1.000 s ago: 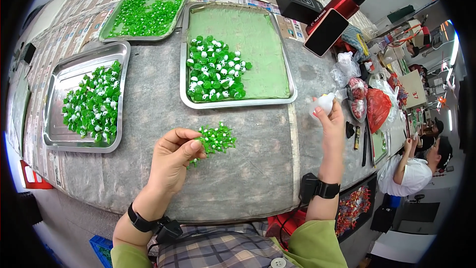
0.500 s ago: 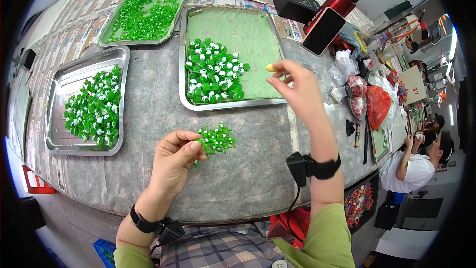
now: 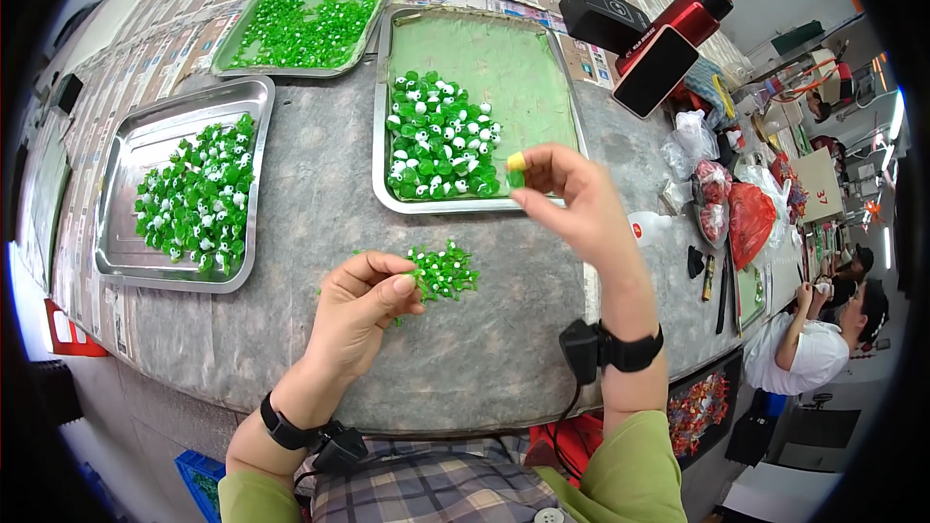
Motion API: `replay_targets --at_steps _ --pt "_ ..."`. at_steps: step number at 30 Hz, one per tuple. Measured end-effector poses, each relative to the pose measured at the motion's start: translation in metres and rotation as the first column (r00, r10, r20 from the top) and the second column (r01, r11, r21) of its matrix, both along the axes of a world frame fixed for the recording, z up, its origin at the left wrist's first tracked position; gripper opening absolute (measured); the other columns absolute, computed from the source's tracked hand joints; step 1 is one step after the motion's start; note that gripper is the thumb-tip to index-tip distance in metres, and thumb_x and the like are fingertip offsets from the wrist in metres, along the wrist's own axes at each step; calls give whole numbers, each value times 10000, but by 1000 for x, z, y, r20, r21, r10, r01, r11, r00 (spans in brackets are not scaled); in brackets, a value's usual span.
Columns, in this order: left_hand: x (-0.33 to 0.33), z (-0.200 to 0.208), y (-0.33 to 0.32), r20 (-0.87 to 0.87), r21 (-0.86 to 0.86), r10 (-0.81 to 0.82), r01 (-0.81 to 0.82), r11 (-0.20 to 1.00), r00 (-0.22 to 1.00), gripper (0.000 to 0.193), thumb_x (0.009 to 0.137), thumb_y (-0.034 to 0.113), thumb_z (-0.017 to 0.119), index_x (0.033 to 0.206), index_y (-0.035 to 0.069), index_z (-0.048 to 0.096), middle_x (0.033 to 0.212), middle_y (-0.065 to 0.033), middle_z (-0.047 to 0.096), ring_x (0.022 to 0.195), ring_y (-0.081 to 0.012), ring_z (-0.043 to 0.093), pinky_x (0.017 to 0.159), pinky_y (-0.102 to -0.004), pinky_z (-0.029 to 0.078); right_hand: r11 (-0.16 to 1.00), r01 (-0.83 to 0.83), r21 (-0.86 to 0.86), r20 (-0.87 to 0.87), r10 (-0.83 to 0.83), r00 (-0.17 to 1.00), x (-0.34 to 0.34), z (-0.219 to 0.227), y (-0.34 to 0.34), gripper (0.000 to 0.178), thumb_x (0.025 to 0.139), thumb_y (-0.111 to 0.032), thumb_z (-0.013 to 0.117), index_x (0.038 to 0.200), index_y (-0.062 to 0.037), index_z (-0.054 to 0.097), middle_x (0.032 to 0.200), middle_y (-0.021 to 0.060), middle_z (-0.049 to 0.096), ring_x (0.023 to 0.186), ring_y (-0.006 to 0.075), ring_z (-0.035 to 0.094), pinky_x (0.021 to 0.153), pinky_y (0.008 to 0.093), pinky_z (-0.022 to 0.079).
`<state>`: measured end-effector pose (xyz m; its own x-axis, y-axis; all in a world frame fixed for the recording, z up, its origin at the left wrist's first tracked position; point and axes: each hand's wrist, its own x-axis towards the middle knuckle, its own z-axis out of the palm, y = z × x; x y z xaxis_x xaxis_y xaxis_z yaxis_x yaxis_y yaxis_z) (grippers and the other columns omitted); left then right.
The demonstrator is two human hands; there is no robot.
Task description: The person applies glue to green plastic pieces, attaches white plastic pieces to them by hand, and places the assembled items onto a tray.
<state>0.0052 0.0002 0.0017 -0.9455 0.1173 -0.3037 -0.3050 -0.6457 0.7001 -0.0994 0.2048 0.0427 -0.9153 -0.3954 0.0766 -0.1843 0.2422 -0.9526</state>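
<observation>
My left hand (image 3: pixel 360 315) is closed in a pinch, thumb against index finger, beside a small heap of tiny green-and-white pieces (image 3: pixel 448 269) on the grey table cover. A bit of green shows at its fingertips, but I cannot make out its shape. Over the near edge of the green-lined metal tray (image 3: pixel 455 205), my right hand (image 3: pixel 576 201) pinches a small round green bead (image 3: pixel 515 178). Yellow wrapping covers one of its fingertips. Just left of that hand, a pile of round green-and-white beads (image 3: pixel 441 140), some with dark dots like eyes, lies in the tray.
A shiny metal tray (image 3: pixel 121 218) at the left holds assembled-looking green-and-white pieces. Behind it, another tray (image 3: pixel 387 15) is spread with small green ones. A black box (image 3: pixel 601 15), red bottle (image 3: pixel 693 10), phone (image 3: pixel 656 72) and bags stand right. A person (image 3: pixel 819 339) sits far right.
My right hand has come left and down to the bead pile; its fingers, apart before, now pinch a green bead. My left hand keeps its pinch by the heap. The whole view has shifted slightly.
</observation>
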Motion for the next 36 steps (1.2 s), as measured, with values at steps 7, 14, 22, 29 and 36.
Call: replay_targets --at_steps 7,14,22,29,36 --pt "-2 -1 5 -40 27 -77 78 997 996 123 756 85 564 862 33 534 782 -51 569 699 -124 558 616 -258 485 889 -50 -454 426 266 864 65 -21 -14 222 745 -12 530 954 11 461 871 73 549 821 131 539 739 271 444" --pt "1 1 7 -12 -4 -64 64 998 998 121 756 87 565 861 35 534 784 -52 572 693 -118 559 611 -247 484 857 -7 -516 426 264 865 73 -29 -22 216 760 -19 529 968 3 474 892 42 532 822 103 520 747 231 418" --pt "0 -1 8 -19 -134 -39 36 990 999 105 743 64 578 836 26 547 765 -46 575 678 -100 553 609 -225 473 858 62 -510 439 198 876 77 -28 -25 208 740 -20 569 937 6 508 880 43 550 810 97 527 730 217 418" --pt "0 -2 10 -54 -201 -53 41 979 997 111 731 67 585 819 20 536 781 -61 562 671 -125 557 597 -237 479 885 60 -461 363 127 923 77 -28 -25 177 734 -24 579 901 12 533 869 52 566 798 95 533 722 220 427" --pt "1 -3 11 -157 -290 -60 12 957 986 94 728 5 575 820 -4 562 776 -53 563 694 -101 546 635 -210 465 915 71 -396 380 93 920 79 -27 -29 166 733 -8 572 894 4 536 857 61 572 777 100 549 697 209 449"
